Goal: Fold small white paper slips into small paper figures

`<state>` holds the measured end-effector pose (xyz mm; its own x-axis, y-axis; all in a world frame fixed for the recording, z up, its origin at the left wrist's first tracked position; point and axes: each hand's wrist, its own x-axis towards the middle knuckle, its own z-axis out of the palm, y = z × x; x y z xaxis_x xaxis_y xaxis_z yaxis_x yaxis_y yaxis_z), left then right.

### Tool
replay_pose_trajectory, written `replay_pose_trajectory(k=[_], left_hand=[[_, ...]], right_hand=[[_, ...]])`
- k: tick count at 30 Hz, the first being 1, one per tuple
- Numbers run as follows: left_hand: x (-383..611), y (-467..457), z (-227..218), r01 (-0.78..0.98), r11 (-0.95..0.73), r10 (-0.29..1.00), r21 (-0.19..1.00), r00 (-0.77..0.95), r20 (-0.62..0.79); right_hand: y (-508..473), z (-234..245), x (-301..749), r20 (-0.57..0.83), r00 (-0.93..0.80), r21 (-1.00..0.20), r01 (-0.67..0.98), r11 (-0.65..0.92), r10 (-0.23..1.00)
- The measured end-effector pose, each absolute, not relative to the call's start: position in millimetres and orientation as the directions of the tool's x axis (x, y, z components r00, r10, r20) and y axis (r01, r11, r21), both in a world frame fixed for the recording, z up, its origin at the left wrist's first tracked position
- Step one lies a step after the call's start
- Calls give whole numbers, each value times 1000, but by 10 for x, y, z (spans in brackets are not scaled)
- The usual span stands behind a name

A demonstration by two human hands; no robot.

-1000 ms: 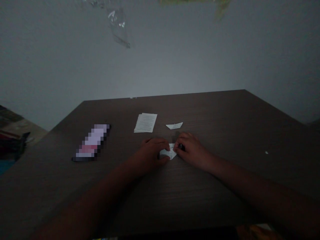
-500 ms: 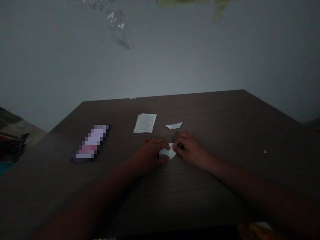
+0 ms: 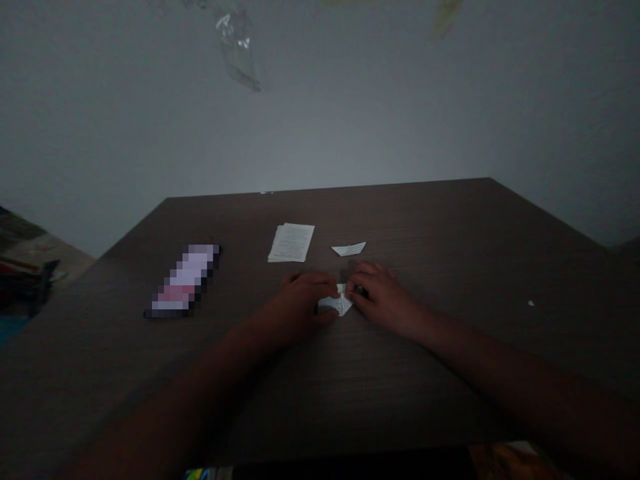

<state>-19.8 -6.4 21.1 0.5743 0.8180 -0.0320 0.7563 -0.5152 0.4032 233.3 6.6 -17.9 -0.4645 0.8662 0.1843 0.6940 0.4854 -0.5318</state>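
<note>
A small folded piece of white paper [image 3: 339,304] lies on the dark wooden table [image 3: 450,240] between my two hands. My left hand [image 3: 300,303] pinches its left side with curled fingers. My right hand [image 3: 377,297] pinches its right side, fingers bent over the edge. Most of the paper is hidden under my fingers. Beyond my hands lie a flat printed sheet [image 3: 291,242] and a small folded paper shape [image 3: 349,249].
A blurred rectangular object [image 3: 184,280] lies on the table to the left. A tiny white scrap [image 3: 531,303] sits far right. A grey wall rises behind the table, with clear plastic [image 3: 237,47] hanging on it. Dim clutter shows off the left edge.
Both hands stay on the small paper with hardly any shift; only the view has moved slightly.
</note>
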Motion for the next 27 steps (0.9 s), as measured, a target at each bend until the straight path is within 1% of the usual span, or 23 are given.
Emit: replay_pose_trajectory(k=[2, 4, 9, 19, 24, 27], left_hand=[[-200, -71, 208, 751, -527, 814, 398, 581, -18], [-198, -83, 217, 752, -521, 814, 403, 580, -32], [-190, -91, 240, 749, -521, 816, 410, 578, -19], [-162, -60, 277, 775, -483, 810, 407, 572, -128], [-181, -44, 217, 755, -528, 802, 388, 594, -64], [-185, -39, 211, 752, -536, 790, 384, 607, -85]], right_hand=[[75, -183, 2320, 169, -452, -526, 710, 468, 876], [85, -191, 2313, 160, -445, -522, 719, 458, 881], [102, -204, 2315, 178, -439, -512, 723, 464, 881], [96, -138, 2281, 118, -419, -529, 741, 414, 900], [88, -109, 2282, 98, -405, -550, 739, 389, 909], [96, -109, 2282, 94, -401, -555, 739, 383, 911]])
